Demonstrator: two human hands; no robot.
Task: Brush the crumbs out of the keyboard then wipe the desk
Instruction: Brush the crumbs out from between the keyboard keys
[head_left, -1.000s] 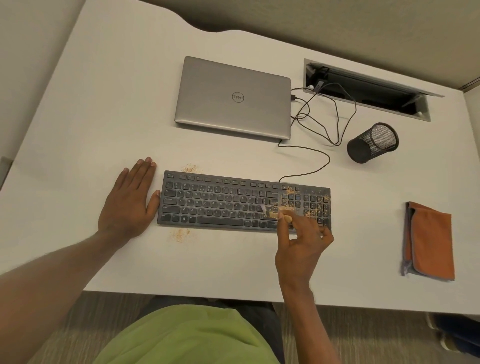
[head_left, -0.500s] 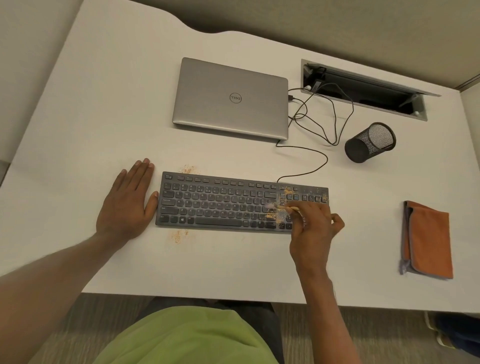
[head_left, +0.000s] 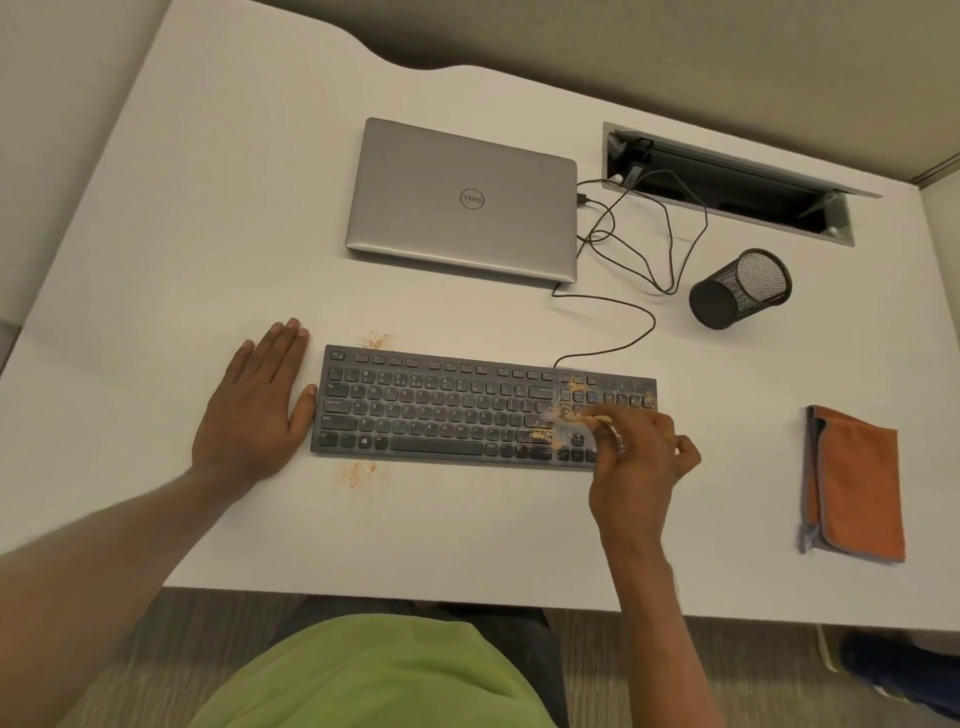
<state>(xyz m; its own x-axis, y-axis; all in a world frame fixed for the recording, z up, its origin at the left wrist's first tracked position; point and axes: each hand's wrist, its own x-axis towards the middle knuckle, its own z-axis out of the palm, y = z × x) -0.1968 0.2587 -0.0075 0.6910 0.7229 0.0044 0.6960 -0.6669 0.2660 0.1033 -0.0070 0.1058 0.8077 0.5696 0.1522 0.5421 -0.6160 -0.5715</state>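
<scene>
White counter (head_left: 156, 260) fills most of your view, with beige walls behind it. Compared with a second ago, your right hand (head_left: 636, 467) has slid a little to the right along the dark grey full-size keyboard (head_left: 441, 410). It now grips the small tan-handled brush (head_left: 600, 419) between the letter keys and the number pad. Your left hand (head_left: 254, 410) hasn't budged: flat on the counter, fingers straight, thumb against the keyboard's left end.

Counts:
- one keyboard
- one brush
- one folded orange cloth (head_left: 857, 483) with grey trim, well off to the right
- one closed silver laptop (head_left: 467, 197)
- one black mesh pen cup (head_left: 737, 288) tipped on its side
- two patches of orange-brown crumbs (head_left: 357, 473) on the counter by the keyboard's left half, plus a scatter on the keys near the brush

The bristles are just a blur, and your right hand covers the keyboard's near right corner.
</scene>
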